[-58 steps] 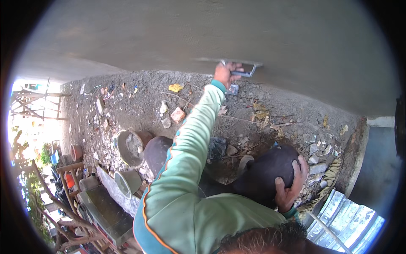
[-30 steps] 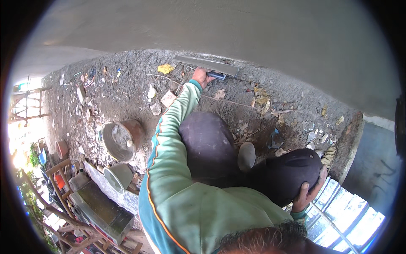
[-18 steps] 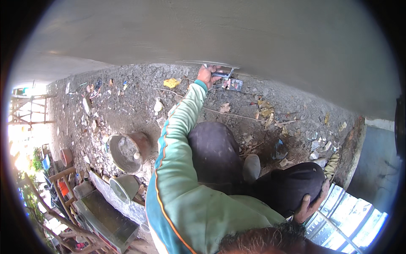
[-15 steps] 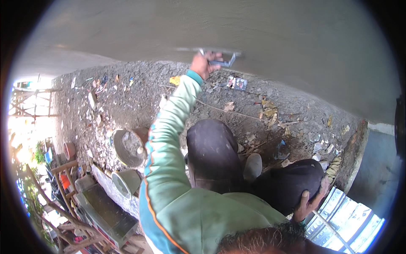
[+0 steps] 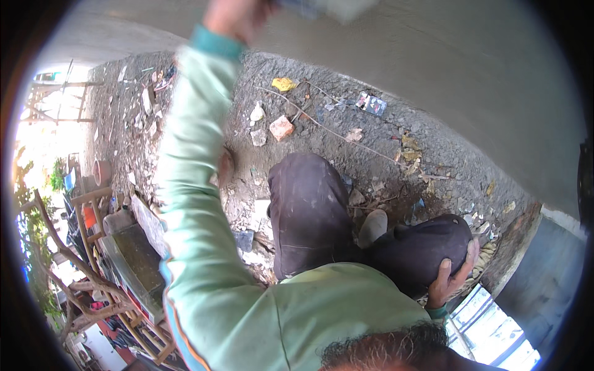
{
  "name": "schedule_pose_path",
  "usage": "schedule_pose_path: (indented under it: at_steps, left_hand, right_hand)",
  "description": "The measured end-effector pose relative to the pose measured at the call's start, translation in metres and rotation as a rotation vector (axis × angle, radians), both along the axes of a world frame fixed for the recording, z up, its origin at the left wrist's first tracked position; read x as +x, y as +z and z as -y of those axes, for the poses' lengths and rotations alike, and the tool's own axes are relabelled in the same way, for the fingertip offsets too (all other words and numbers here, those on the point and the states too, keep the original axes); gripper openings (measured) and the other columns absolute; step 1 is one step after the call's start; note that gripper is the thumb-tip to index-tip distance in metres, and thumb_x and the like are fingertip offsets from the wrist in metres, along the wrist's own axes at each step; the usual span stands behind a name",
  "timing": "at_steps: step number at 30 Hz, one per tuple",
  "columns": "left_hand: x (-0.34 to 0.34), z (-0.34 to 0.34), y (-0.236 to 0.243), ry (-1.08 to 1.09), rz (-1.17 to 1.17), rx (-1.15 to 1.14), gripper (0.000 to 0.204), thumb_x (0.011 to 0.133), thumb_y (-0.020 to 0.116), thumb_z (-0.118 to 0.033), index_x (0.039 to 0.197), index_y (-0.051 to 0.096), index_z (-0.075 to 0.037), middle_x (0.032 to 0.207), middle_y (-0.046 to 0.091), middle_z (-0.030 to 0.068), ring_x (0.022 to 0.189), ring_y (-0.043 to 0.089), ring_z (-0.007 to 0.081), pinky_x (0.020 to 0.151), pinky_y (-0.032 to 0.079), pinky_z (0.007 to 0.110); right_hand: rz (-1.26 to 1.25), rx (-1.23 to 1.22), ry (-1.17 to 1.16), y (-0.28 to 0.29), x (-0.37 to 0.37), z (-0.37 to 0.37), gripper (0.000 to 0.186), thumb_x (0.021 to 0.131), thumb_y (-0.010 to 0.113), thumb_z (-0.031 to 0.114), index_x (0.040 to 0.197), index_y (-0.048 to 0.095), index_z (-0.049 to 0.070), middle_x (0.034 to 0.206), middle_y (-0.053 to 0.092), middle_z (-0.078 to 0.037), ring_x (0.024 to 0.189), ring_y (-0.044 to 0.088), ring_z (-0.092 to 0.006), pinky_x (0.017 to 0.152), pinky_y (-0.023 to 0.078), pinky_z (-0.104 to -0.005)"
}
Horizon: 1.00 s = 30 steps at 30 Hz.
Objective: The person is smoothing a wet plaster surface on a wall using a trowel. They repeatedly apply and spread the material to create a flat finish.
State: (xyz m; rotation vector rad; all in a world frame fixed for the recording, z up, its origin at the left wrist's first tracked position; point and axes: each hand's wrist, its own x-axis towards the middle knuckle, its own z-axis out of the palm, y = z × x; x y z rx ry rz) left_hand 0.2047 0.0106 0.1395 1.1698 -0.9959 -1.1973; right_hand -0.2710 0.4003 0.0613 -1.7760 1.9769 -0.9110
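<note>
My left hand (image 5: 238, 15) is up against the smooth grey plastered wall (image 5: 470, 80), fingers clenched on a blurred flat trowel (image 5: 328, 6) at the top edge. My right hand (image 5: 451, 281) cups my knee (image 5: 427, 244), fingers spread. Perched above rough rubble and a brick chunk (image 5: 281, 128), I judge an overreach could gouge the wet skim.

Two hands: left hand (image 5: 238, 15) raised against one grey wall (image 5: 445, 74), right hand (image 5: 450, 279) on one knee (image 5: 427, 244); one brick fragment (image 5: 281, 128) below the left.
</note>
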Motion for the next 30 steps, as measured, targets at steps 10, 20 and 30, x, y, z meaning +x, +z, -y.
schedule_pose_path:
  at_steps: [10, 20, 30]
  left_hand:
    - [-0.002, -0.033, -0.402, 0.143, -0.315, 0.404, 0.025, 0.105, 0.041, -0.014, 0.128, 0.049, -0.01, 0.104, 0.07, 0.0132, 0.076, 0.075, 0.0245, 0.045, 0.063, 0.032]
    - [0.012, 0.026, -0.421, 0.214, -0.397, 0.481, 0.042, 0.093, 0.045, 0.002, 0.133, 0.045, -0.011, 0.11, 0.066, 0.0172, 0.074, 0.075, 0.0326, 0.05, 0.066, 0.041]
    - [0.11, 0.068, -0.268, 0.041, 0.069, 0.363, 0.037, 0.094, 0.054, -0.003, 0.131, 0.058, -0.008, 0.114, 0.073, 0.0213, 0.083, 0.075, 0.0281, 0.057, 0.063, 0.035]
  right_hand:
    - [-0.103, 0.042, -0.163, 0.014, 0.018, -0.016, 0.067, 0.1, 0.056, 0.033, 0.153, 0.039, -0.005, 0.16, 0.039, -0.026, 0.15, 0.034, -0.041, 0.125, 0.02, -0.0519]
    - [-0.167, 0.012, -0.253, 0.018, 0.038, -0.015, 0.068, 0.098, 0.057, 0.032, 0.151, 0.042, -0.008, 0.157, 0.043, -0.026, 0.148, 0.037, -0.0389, 0.125, 0.019, -0.0501]
    - [-0.111, 0.08, -0.173, 0.014, 0.027, 0.002, 0.063, 0.099, 0.058, 0.03, 0.15, 0.044, -0.004, 0.157, 0.041, -0.026, 0.148, 0.036, -0.0424, 0.123, 0.023, -0.0539]
